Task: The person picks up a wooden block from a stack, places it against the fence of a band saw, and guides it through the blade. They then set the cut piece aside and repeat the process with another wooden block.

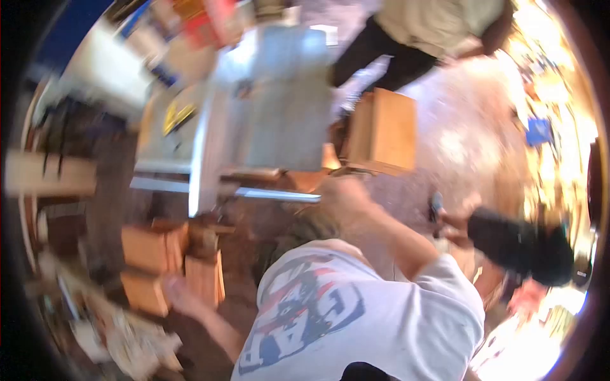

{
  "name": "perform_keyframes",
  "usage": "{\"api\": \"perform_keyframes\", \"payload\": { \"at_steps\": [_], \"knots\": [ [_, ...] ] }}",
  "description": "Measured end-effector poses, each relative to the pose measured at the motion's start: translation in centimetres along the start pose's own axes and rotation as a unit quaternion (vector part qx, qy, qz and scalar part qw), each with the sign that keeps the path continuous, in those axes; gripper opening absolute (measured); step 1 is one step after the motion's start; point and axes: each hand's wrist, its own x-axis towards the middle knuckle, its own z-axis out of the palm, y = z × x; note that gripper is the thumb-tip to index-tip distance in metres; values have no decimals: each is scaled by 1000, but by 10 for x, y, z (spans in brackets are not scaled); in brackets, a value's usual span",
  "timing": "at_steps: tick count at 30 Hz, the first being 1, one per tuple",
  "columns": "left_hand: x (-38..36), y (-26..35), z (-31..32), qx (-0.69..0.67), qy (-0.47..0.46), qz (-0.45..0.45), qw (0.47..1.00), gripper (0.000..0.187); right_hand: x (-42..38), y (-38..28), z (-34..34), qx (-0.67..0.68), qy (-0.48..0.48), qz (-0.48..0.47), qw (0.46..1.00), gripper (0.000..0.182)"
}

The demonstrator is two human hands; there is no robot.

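Note:
My left hand (180, 293) reaches down at the left, beside a stack of wooden blocks (151, 251); it seems to touch their edge, but its fingers are smeared by motion. My right hand (346, 195) is at the front right corner of a machine table with a grey metal top (283, 101). It is just below a stack of wooden boards (393, 133). Blur hides its fingers and anything in them. More upright wooden pieces (203, 279) stand to the right of my left hand.
A metal rail (202, 146) crosses the machine table, and a front bar (276, 194) runs along its edge. A yellow tool (180, 119) lies on its left side. One person (406, 44) stands behind the boards; another person's dark-clothed leg (515, 244) is at the right.

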Motion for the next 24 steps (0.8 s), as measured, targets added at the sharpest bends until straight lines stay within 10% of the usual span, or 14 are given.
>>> {"api": "perform_keyframes", "payload": {
  "at_steps": [3,8,10,13,16,18,20,23,24],
  "knots": [
    [46,95,36,-275,-41,-1,961,66,10,-109,3,172,111,-316,927,31],
    [49,195,65,-616,-323,-129,707,84,7,-281,105,204,207,-653,700,80],
    [64,189,54,-624,-403,-168,647,87,24,-305,124,162,240,-632,719,80],
    [120,155,20,-616,-466,-144,619,92,70,-324,115,240,31,-516,822,77],
    [171,122,6,-641,-431,-33,635,95,76,-344,162,68,214,-464,857,75],
    [144,140,16,-568,-278,-140,762,97,69,-360,203,64,138,-559,815,75],
    [134,168,23,-591,-217,-236,740,98,87,-358,209,115,116,-618,769,74],
    [184,120,4,-603,-528,-63,594,97,85,-347,184,103,224,-430,868,62],
    [194,116,-2,-581,-520,-28,625,88,82,-336,179,105,227,-413,876,58]
  ]
}}
